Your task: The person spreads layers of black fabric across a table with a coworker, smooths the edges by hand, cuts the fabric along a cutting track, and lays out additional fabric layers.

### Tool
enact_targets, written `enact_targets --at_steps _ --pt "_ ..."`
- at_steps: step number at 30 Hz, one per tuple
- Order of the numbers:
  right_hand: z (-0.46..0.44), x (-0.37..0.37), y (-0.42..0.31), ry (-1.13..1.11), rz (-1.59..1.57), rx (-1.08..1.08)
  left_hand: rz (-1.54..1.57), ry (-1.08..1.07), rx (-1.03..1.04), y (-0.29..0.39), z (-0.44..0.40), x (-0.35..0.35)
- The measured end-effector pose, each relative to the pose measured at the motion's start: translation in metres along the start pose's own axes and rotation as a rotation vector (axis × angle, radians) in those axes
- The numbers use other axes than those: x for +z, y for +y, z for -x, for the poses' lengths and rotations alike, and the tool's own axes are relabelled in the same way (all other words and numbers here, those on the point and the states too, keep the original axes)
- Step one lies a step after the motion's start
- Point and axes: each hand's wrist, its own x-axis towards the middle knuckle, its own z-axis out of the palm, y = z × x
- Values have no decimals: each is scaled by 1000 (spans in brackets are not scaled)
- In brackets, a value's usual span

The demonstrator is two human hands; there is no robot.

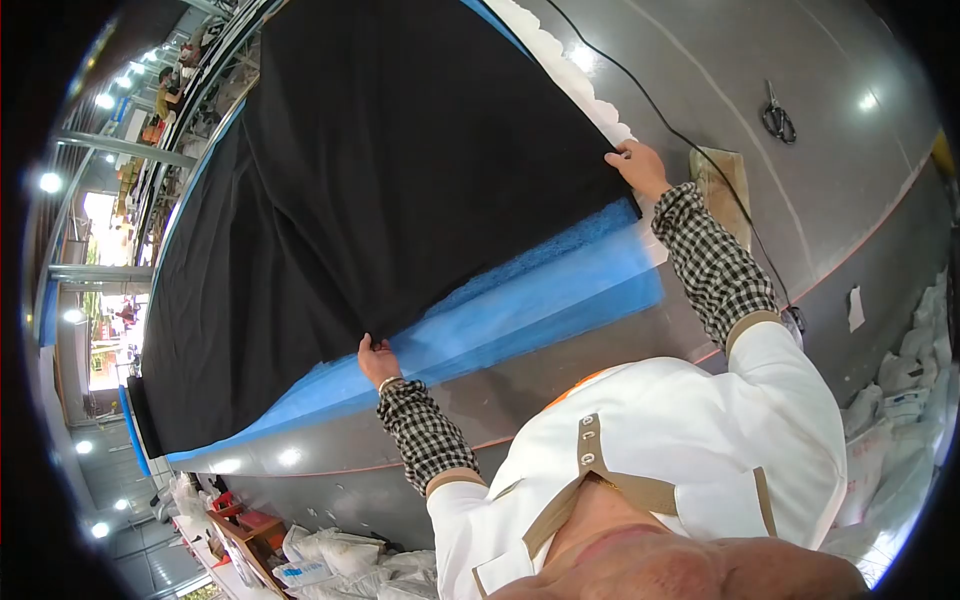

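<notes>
A wide sheet of black fabric covers much of the long table, with folds running through its left part. My left hand pinches the near edge of this fabric. At its right edge, my right hand grips the cloth close to the corner, fingers closed on it. Under the black fabric lies a thin blue sheet, showing as a strip along the near side. White scalloped-edged material sticks out beyond the right side of the fabric.
Black-handled scissors lie on the grey tabletop at the right. A dark cable crosses the table past a tan board. Plastic-wrapped bundles sit below the table. A person is far off at upper left.
</notes>
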Motion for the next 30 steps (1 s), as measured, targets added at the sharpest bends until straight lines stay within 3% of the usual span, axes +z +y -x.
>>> enact_targets --at_steps 7,13,19,24,30 --pt "-2 4 -2 94 -26 -31 -24 -25 23 -1 -5 -1" --pt "-2 -20 -16 119 -279 -188 11 -46 1 -2 -24 -9" --pt "17 -20 15 12 -508 -160 73 -179 221 24 -23 9" --pt "36 -6 46 -69 -579 -110 -85 -177 389 46 -3 24" --pt "28 15 53 -45 -444 -115 -95 -57 355 40 -6 16"
